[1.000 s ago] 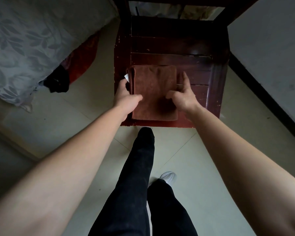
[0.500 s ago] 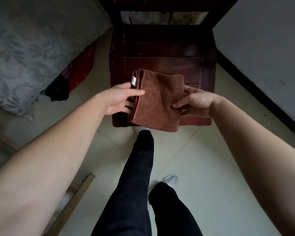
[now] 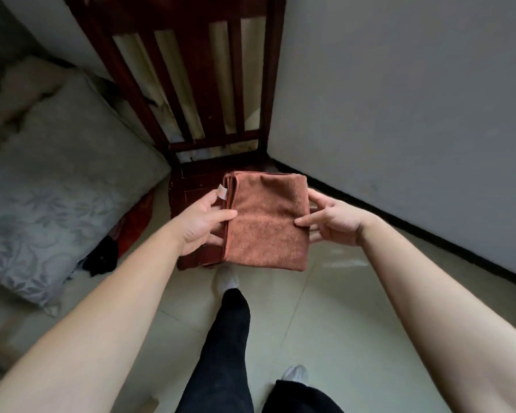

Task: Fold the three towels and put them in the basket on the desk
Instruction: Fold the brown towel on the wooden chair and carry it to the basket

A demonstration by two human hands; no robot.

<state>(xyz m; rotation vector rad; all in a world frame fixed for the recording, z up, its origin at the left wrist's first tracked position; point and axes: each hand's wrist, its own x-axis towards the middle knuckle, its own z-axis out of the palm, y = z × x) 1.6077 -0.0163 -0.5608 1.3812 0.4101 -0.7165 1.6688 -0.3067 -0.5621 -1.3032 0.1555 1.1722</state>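
Pale tiled floor [image 3: 340, 338] is filling the near part of the view, meeting a grey wall [image 3: 414, 99] on the right along a dark skirting line. Far centre, a dark red wooden chair [image 3: 191, 93] is standing with its slatted back rising toward the top of the frame; its seat is showing partly at left of and behind the towel. At left a bed [image 3: 57, 189] with a grey leaf-patterned cover is running toward the far corner, with red and black cloth [image 3: 122, 234] lying bunched on the floor beside it. The folded brown towel [image 3: 268, 225] is being held in the air above the chair seat's near edge and the floor, lying roughly flat, folded into a thick rectangle with stacked layers showing along its left edge and a small white label [image 3: 222, 192] sticking out at the far left corner. The left hand [image 3: 203, 225] is pinching the towel's left edge, thumb lying on top and fingers underneath. The right hand [image 3: 334, 222] is pinching the right edge, thumb tip pressing on the top face, the other fingers spreading below and behind the fold. Both bare forearms are reaching in from the near corners. Below, two legs in black trousers [image 3: 224, 353] and light shoes are standing on the tiles.
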